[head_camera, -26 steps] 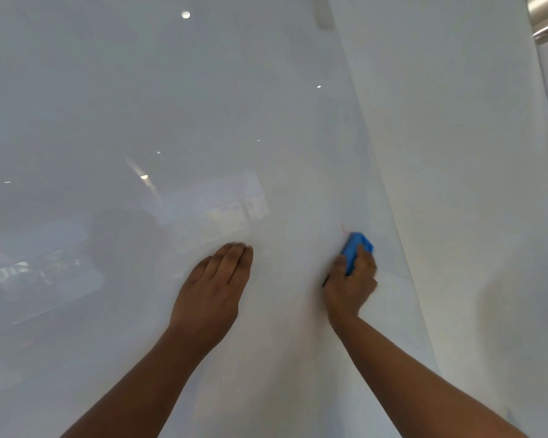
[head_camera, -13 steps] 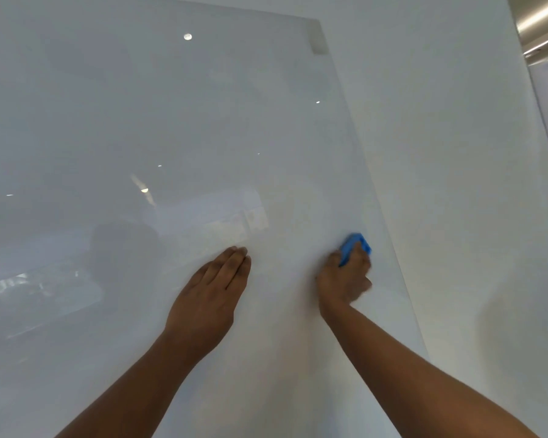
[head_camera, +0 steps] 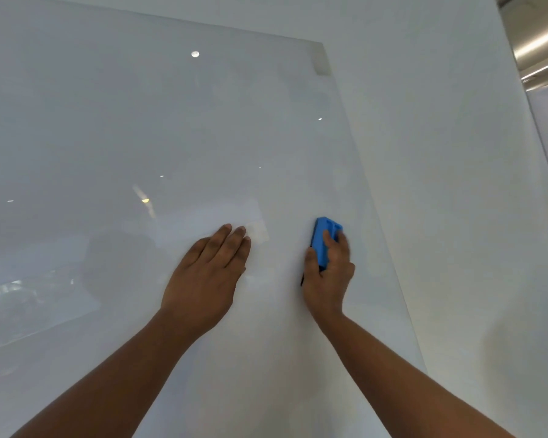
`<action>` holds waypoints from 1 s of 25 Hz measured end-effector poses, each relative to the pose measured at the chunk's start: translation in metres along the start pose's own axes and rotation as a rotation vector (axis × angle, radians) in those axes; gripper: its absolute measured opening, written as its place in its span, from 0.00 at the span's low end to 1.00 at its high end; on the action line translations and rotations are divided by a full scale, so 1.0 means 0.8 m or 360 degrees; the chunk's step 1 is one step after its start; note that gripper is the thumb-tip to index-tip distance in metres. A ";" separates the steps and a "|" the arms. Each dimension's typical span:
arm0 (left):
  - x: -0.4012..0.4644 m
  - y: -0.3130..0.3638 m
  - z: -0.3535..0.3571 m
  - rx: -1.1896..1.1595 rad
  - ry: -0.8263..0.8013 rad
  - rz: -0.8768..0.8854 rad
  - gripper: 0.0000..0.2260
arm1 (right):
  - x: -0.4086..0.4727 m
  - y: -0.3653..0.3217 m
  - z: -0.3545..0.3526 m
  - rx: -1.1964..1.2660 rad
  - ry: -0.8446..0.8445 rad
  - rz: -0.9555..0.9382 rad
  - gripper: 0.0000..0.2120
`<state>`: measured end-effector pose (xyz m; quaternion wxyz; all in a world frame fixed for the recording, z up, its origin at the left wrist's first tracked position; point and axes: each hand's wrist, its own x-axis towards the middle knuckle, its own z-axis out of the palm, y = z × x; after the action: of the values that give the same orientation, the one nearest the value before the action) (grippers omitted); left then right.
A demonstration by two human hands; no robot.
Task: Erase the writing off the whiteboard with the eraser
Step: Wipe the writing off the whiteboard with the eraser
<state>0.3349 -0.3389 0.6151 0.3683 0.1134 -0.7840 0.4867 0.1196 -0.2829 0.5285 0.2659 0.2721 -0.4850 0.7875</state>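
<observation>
One glossy whiteboard (head_camera: pixel 140 121) fills most of the view, a smooth pale sheet fixed to a matte white wall (head_camera: pixel 440 153); its top right corner carries a small translucent bracket (head_camera: pixel 320 63). The board's sheen mirrors ceiling lights and dim room shapes along its left edge. No writing can be made out on the part of the surface in view.

Two bare forearms reach up from the bottom edge of the view. The left hand (head_camera: pixel 208 279) lies flat on the board near its middle, palm down, its fingers (head_camera: pixel 231 240) stretched out and pressed together, holding nothing.

The right hand (head_camera: pixel 328 276) sits close to the board's right edge, clamped on the one eraser (head_camera: pixel 325 238). That eraser is a blue, blocky plastic piece with a moulded groove in its back and a dark strip at its lower end against the board. It stands upright, its top half clear above the knuckles; the thumb presses on its left side and the other fingers wrap over its back and right side. The fingertips there are blurred. The eraser rests against the board, just to the right of the left hand's fingertips and well below the bracket.
</observation>
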 end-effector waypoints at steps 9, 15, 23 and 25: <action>0.022 0.001 0.000 0.0067 -0.0038 -0.0080 0.27 | 0.039 0.017 0.001 0.0034 0.0339 0.0659 0.20; 0.024 -0.004 -0.004 0.0038 0.0007 -0.0038 0.24 | 0.041 -0.050 0.040 0.0061 0.0159 0.0076 0.22; 0.021 -0.041 -0.023 -0.0152 0.0241 -0.0351 0.33 | 0.090 -0.201 0.121 0.0162 0.0085 -0.0338 0.22; 0.023 -0.050 -0.036 -0.0198 0.0302 -0.0624 0.33 | 0.050 -0.227 0.128 0.0203 -0.0260 -0.0749 0.22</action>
<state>0.3568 -0.3308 0.6625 0.5343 0.1943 -0.7372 0.3650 0.2328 -0.2992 0.7072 0.3841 0.4563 -0.3776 0.7083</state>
